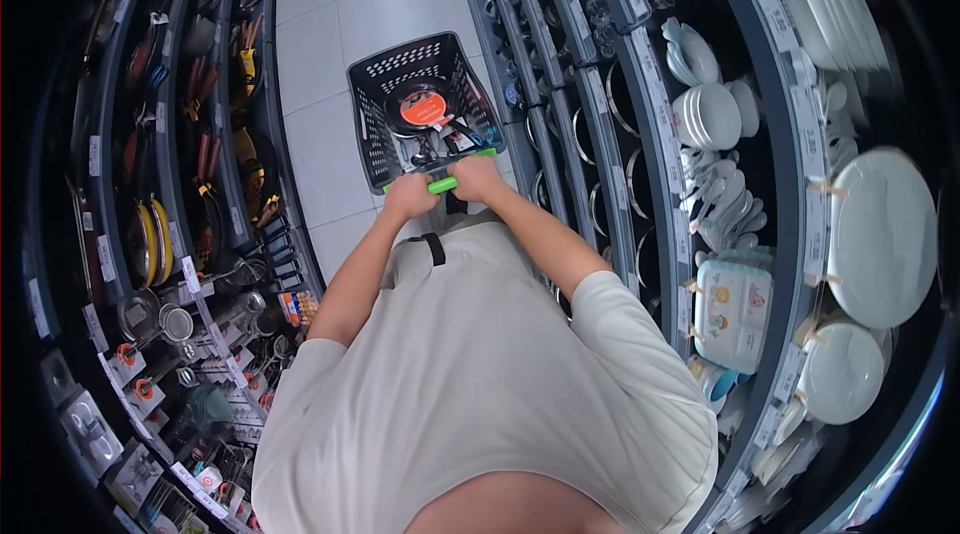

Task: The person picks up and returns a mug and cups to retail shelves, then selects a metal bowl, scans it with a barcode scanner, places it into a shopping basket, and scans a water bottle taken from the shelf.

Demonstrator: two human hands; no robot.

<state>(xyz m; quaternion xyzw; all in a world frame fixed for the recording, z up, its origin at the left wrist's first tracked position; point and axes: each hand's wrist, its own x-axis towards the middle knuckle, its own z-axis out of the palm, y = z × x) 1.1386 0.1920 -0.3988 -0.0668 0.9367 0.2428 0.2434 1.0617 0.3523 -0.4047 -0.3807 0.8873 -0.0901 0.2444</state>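
Both of my hands are wrapped round the green handle (pixel 441 186) of a dark grey shopping basket (pixel 365 124) in front of me. My left hand (pixel 411 196) grips its left part and my right hand (pixel 477 179) its right part, a short stretch of green showing between them. Inside the basket lies a black frying pan (pixel 402 99) with a round orange label (pixel 423 108). Metal utensils (pixel 424 150) and a dark, carded item (pixel 462 137) rest nearer the handle. The undersides of my fingers are hidden.
A tiled aisle floor (pixel 310 64) runs ahead between shelves. On the left hang pans (pixel 150 244), strainers (pixel 177 324) and small kitchen tools. White bowls (pixel 708 116), spoons (pixel 725 199), a patterned divided tray (pixel 733 314) and large plates (pixel 880 239) fill the right shelves, close to my right arm.
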